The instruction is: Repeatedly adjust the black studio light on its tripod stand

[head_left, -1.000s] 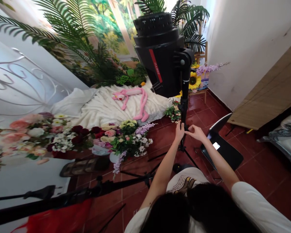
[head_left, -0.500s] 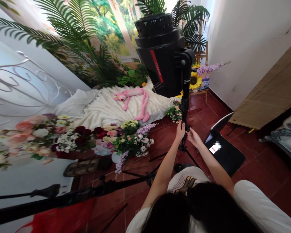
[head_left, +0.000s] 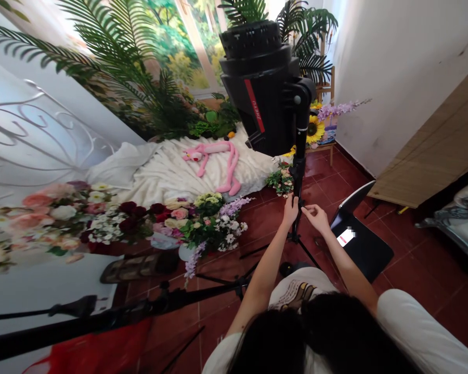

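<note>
A black studio light (head_left: 257, 98) with a red stripe sits on top of a black light stand (head_left: 298, 163) in front of me. My left hand (head_left: 290, 210) is closed around the stand's pole, low down. On the pole's right side, my right hand (head_left: 315, 216) pinches at a small dark knob (head_left: 302, 206) with thumb and forefinger. The knob is small and partly covered by the fingertips. Below both hands the stand's legs spread over the floor.
Right of my arms, a black chair (head_left: 368, 259) holds a white phone-like item (head_left: 345, 237). Another black stand (head_left: 140, 306) crosses the lower left. Artificial flowers (head_left: 206, 223) stand at left. Behind, a pink plush toy (head_left: 214, 150) lies on a white fur blanket (head_left: 159, 166).
The studio light and upper pole have shifted slightly right. My right hand's fingers have changed their pose at the knob, with the hand a little further right. My left hand stays on the pole.
</note>
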The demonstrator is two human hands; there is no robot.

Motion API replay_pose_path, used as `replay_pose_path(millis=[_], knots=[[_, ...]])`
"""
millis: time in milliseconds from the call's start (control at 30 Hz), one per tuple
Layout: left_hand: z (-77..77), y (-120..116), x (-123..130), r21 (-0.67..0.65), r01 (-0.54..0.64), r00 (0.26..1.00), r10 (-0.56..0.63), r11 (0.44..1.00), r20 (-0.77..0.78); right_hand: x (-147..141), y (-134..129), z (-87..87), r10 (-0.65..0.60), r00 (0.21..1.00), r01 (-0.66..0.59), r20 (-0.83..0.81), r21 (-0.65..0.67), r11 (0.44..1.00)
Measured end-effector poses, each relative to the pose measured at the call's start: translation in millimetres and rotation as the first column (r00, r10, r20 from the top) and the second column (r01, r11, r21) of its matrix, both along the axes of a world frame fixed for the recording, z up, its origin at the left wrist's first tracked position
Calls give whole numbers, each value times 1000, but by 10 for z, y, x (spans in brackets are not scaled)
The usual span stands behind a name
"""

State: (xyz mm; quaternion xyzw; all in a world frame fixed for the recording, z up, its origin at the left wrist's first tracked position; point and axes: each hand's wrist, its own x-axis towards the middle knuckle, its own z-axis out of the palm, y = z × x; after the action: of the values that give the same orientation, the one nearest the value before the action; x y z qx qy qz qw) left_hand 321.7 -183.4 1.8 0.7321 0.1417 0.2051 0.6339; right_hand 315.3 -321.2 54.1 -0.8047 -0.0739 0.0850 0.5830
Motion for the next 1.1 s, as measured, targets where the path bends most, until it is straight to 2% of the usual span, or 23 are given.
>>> replay_pose_path(millis=[67,167,267,367,467,567,667,800,867,933,1000,1100], knots=[[-8,2,3,13,20,1000,-21,1000,19,0,-24,50,43,986,-16,164,-161,987],[-15,11,-1,26,37,999,-38,999,25,1,-16,98,85,964,7,253,-342,940],[-8,20,-12,25,52,998,-53,998,20,0,20,92,67,951,66,301,-412,909],[-1,19,-14,8,62,998,-63,998,18,15,50,42,31,953,97,301,-399,912],[-9,8,-8,-7,47,999,-47,999,2,51,77,-23,-17,976,82,216,-293,952],[-23,-2,-11,-12,25,1000,-25,1000,-7,77,116,-77,-7,1000,7,-12,-12,1000],[-8,-6,-24,-8,41,999,-41,999,5,69,157,-110,30,982,14,-185,231,973],[60,-14,-44,-25,60,998,-59,998,29,7,191,-164,15,967,69,-254,318,945],[35,-12,-93,-47,53,997,-51,997,50,-47,207,-230,41,954,63,-298,329,942],[-94,10,-226,-102,29,999,-26,994,32,-121,228,-333,115,928,11,-354,334,943],[-337,67,-489,-193,-30,997,17,981,-69,-215,254,-462,201,890,-62,-410,330,942],[-783,239,-1143,-272,-241,933,145,931,-329,-367,298,-646,287,832,-142,-475,318,937]])
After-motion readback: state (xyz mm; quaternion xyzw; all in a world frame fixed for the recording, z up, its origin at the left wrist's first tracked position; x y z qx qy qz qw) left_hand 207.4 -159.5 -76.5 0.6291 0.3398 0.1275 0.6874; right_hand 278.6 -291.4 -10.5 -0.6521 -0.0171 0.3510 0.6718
